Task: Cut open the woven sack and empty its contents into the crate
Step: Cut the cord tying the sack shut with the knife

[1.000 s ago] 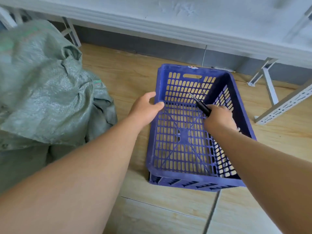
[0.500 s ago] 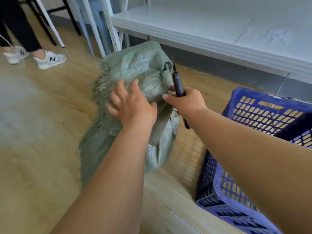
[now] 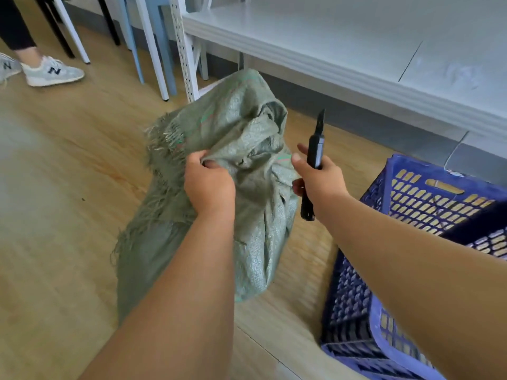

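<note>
At the far left, someone's sneakers (image 3: pixel 52 72) stand on the wooden floor (image 3: pixel 55 174). In the middle, a green woven sack (image 3: pixel 247 138) stands bunched up on the floor, its frayed edge to the left; what it holds cannot be seen. The left hand (image 3: pixel 210 185) grips a fold of the sack near its top. The right hand (image 3: pixel 319 179) is closed round a black utility knife (image 3: pixel 314 157), blade pointing up, just beside the sack. At the right sits a blue slotted crate (image 3: pixel 411 204), with nothing visible inside, below a white shelf (image 3: pixel 343 45).
</note>
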Available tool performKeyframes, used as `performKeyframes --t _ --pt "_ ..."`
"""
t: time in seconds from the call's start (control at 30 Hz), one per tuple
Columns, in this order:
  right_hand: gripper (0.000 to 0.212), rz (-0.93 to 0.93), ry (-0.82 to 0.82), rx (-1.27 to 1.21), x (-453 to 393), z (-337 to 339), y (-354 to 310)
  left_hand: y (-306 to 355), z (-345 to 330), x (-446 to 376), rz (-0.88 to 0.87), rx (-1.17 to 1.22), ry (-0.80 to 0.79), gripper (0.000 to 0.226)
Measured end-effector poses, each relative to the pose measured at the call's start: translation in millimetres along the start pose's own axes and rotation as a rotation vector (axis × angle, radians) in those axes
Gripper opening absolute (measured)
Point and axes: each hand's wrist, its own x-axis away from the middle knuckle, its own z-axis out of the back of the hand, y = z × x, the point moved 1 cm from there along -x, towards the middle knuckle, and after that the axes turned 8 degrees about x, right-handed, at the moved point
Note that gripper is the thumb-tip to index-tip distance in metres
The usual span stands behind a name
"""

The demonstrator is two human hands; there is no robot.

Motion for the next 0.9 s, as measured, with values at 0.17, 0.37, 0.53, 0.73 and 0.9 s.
performKeyframes --t 0.17,0.37,0.53,0.73,0.9 --pt "0.041 0.036 -0.077 0.097 -16 -25 -3 14 30 -38 0.164 0.514 0.283 0.032" --pt "0.036 -0.024 -0.027 0.157 -28 -66 4 45 54 -21 -0.339 0.144 0.301 0.044" --pt "0.046 -0.302 0.047 0.198 -26 -68 39 40 18 10 -0.665 -0.543 -0.511 0.037" --pt "0.015 -0.344 0.249 0.037 -20 -51 50 -13 12 -16 -0.022 -0.841 -0.587 0.105" --pt "0.010 -0.244 0.484 -0.094 29 -5 53 -45 -17 5 -0.029 -0.607 -0.736 0.092"
